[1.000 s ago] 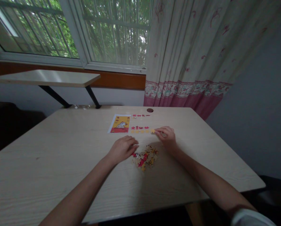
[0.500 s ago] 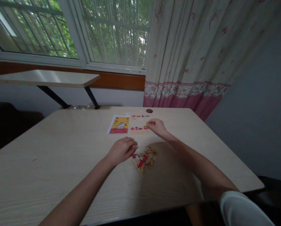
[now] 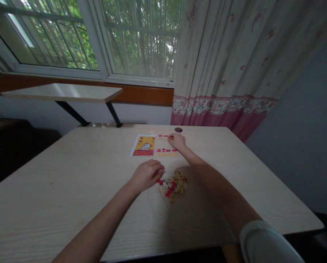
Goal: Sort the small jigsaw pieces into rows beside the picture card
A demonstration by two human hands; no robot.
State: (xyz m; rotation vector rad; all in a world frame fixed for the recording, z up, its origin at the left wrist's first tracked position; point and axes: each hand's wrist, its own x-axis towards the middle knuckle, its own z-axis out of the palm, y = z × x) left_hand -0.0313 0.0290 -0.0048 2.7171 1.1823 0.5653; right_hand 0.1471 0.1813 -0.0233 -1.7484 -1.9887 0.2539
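Note:
My right hand (image 3: 177,141) reaches to the far rows of jigsaw pieces, its thumb and fingertips pinched on a small yellow puzzle piece (image 3: 165,139) at the table surface, mostly covered by the fingers. Below it lie a row of red puzzle pieces (image 3: 164,150) and a row of yellow puzzle pieces (image 3: 166,155). My left hand (image 3: 147,175) rests at the left edge of a loose pile of puzzle pieces (image 3: 172,188), fingers loosely curled and the thumb apart from them. Left of the rows lies a picture sheet (image 3: 145,145) with a white cartoon animal on yellow and red.
The pale wooden table (image 3: 70,204) has a round cable hole (image 3: 178,129) near its back edge. A raised shelf (image 3: 64,92) on black supports stands at the back left. Behind are a barred window (image 3: 136,44) and a floral curtain (image 3: 221,73).
My right hand has moved away from me, from the nearer rows to the far row, with the yellow puzzle piece. The left hand stays by the pile. The view has shifted slightly left.

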